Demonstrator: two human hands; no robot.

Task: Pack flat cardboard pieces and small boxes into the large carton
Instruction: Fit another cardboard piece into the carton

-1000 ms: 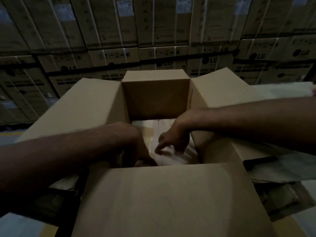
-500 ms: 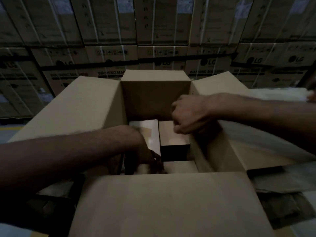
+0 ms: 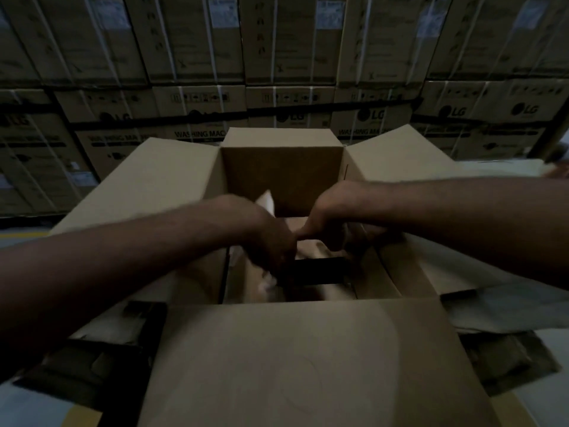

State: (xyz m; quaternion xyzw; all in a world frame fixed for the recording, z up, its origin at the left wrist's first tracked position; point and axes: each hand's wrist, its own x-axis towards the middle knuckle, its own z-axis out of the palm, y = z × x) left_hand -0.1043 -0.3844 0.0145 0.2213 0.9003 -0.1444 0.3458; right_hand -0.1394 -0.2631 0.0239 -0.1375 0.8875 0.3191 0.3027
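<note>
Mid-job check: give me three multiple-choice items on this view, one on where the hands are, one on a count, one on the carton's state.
1. Where are the left hand and the right hand?
A) on the floor
B) down inside the carton
C) on the stacked boxes behind

2. How many flaps of the carton are folded open?
A) two
B) three
C) four

3. The carton is:
A) open at the top
B) taped shut
C) flattened

Answers: 1 B, both wrists dip between the flaps into the opening; 2 C, the left, right, far and near flaps all stand clear of the opening; 3 A, its inside wall shows.
</note>
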